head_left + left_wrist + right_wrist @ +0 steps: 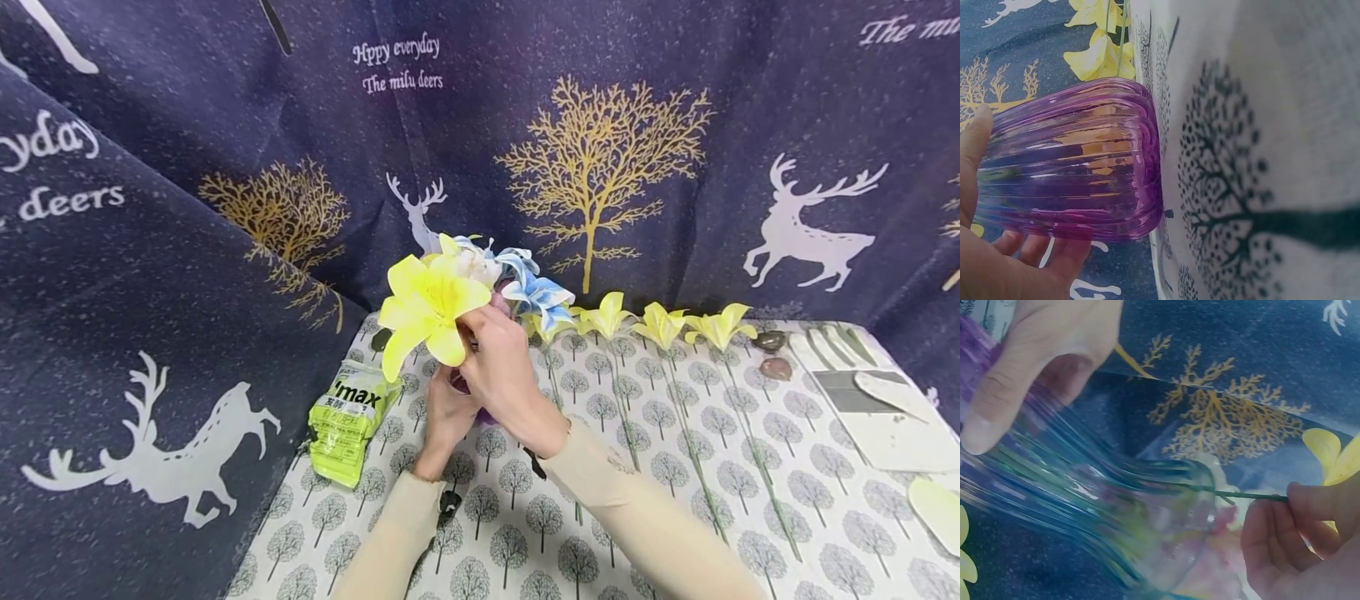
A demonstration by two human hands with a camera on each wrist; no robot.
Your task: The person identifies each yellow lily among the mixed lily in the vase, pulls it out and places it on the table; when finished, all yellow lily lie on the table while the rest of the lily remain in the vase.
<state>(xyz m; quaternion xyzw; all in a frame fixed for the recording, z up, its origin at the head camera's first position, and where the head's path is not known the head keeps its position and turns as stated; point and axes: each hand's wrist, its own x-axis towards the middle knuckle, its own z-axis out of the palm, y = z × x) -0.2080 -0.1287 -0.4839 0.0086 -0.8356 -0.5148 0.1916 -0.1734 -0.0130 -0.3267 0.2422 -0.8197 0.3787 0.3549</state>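
Note:
A ribbed glass vase (1085, 169), purple at the base and bluish toward its flared mouth, stands on the cloth-covered table. My left hand (450, 412) grips it around the side, with the thumb and fingers on opposite faces in the left wrist view. My right hand (506, 358) pinches the green stem (1250, 495) of a yellow lily (431, 308) just above the rim; the stem's lower part runs inside the vase. Blue lilies (542, 293) and a white flower (476, 265) rise behind the right hand. In the head view both hands mostly hide the vase.
Several yellow lilies (662, 325) lie on the table to the right, stems toward me. Two stones (776, 368) sit beside a white and grey item (873, 396). A pale green object (936, 510) is at the right edge. On the left stands a green-yellow bag (347, 429).

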